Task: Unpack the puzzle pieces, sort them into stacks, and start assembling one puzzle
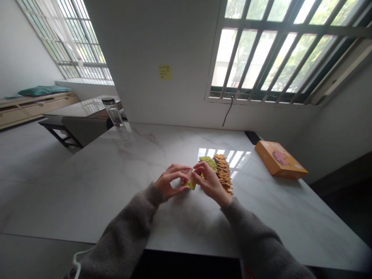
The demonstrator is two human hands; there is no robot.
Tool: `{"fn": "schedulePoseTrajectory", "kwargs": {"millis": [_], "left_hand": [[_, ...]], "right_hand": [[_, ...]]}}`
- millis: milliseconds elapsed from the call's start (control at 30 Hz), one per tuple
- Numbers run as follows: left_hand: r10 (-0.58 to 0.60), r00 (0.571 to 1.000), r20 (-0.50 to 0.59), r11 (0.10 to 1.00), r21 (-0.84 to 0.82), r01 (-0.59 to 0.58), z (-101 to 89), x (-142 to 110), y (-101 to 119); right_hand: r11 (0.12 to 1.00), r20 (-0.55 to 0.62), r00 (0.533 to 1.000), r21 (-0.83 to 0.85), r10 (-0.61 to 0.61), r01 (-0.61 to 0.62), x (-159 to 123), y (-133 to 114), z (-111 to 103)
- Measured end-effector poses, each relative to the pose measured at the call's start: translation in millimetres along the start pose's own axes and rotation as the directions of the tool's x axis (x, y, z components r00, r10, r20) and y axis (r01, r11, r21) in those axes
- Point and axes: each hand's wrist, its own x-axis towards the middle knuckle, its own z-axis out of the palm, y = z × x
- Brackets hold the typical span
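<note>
Near the middle of the white table [122,182], both hands are at work on a small, colourful puzzle patch [191,183], and it sits right between them! On one side, the left hand [172,181] has its grip around the patch, thumb at the near edge, fingers curved over the far one. Across from it comes the right hand [211,185], fingertips bent in close together at the patch's right edge; whether that grip has a piece pinched, one cannot tell, as the fingers hide it. Both wrists run back into grey sleeves [128,226].

Just beyond the right hand, look at those rows: green pieces [209,162], packed tight, and right beside them a longer line of orange-brown pieces [223,173], partly behind the wrist. Over to the right lies an orange box [279,159], with a black phone [252,137] just behind it. Far left, at the table's back corner, stands a clear bottle [114,113] with a dark lid. Up on the wall, a yellow note [165,72]!
</note>
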Motion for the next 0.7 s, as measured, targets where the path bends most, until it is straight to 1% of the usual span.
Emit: {"fn": "schedulePoseTrajectory", "kwargs": {"millis": [67,100,133,167,200,267,333,367,400,467,533,600,667,700], "left_hand": [[-0.04,0.999,0.009,0.993,-0.111,0.041,-1.5,-1.5,-0.5],[-0.073,0.997,-0.009,0.984,-0.161,0.071,-3.6,-2.9,-2.7],[-0.116,0.992,-0.046,0.975,-0.196,0.104,-6.9,-4.8,-6.7],[-0.165,0.981,-0.101,0.968,-0.208,0.141,-11.2,-7.4,-12.7],[-0.216,0.961,-0.17,0.964,-0.196,0.182,-16.5,-10.5,-20.6],[-0.305,0.904,-0.3,0.952,-0.104,0.287,-28.5,-18.7,-40.7],[-0.39,0.84,-0.378,0.9,0.036,0.434,-39.1,-28.5,-62.2],[-0.443,0.809,-0.387,0.855,0.09,0.511,-42.7,-33.3,-71.5],[-0.489,0.789,-0.372,0.808,0.147,0.57,-45.0,-37.8,-79.1],[-0.552,0.776,-0.305,0.73,0.273,0.627,-45.5,-45.1,-88.4],[-0.59,0.779,-0.214,0.683,0.382,0.622,-42.7,-49.8,-90.7],[-0.632,0.764,-0.131,0.649,0.449,0.614,-39.4,-52.3,-89.6],[-0.671,0.736,-0.084,0.618,0.484,0.619,-37.2,-53.0,-88.1],[-0.674,0.734,-0.08,0.612,0.495,0.616,-36.5,-52.6,-87.3]], "right_hand": [[0.999,0.056,0.998,0.045,-0.011,0.008,-0.3,-1.6,-1.4],[0.999,0.068,0.997,0.044,-0.03,0.027,-0.3,-2.0,-3.5],[0.998,0.063,0.996,0.013,-0.056,0.056,-0.1,-1.9,-6.5],[0.994,0.041,0.995,-0.052,-0.092,0.094,0.2,-1.4,-10.3],[0.98,0.014,0.99,-0.146,-0.138,0.139,0.6,-0.4,-14.4],[0.908,0.002,0.971,-0.354,-0.237,0.223,1.1,2.7,-22.1],[0.826,0.064,0.953,-0.484,-0.295,0.289,0.6,6.0,-26.3],[0.8,0.104,0.947,-0.512,-0.304,0.313,0.0,7.5,-26.5],[0.783,0.136,0.943,-0.528,-0.305,0.329,-0.9,8.8,-25.6],[0.764,0.172,0.938,-0.545,-0.3,0.344,-2.7,10.8,-21.4],[0.759,0.201,0.932,-0.542,-0.3,0.361,-4.0,12.6,-17.0],[0.767,0.222,0.929,-0.524,-0.297,0.371,-4.3,14.6,-14.6],[0.779,0.226,0.93,-0.509,-0.289,0.366,-3.8,16.4,-14.6],[0.783,0.22,0.933,-0.509,-0.284,0.359,-3.4,17.2,-15.1]]}}
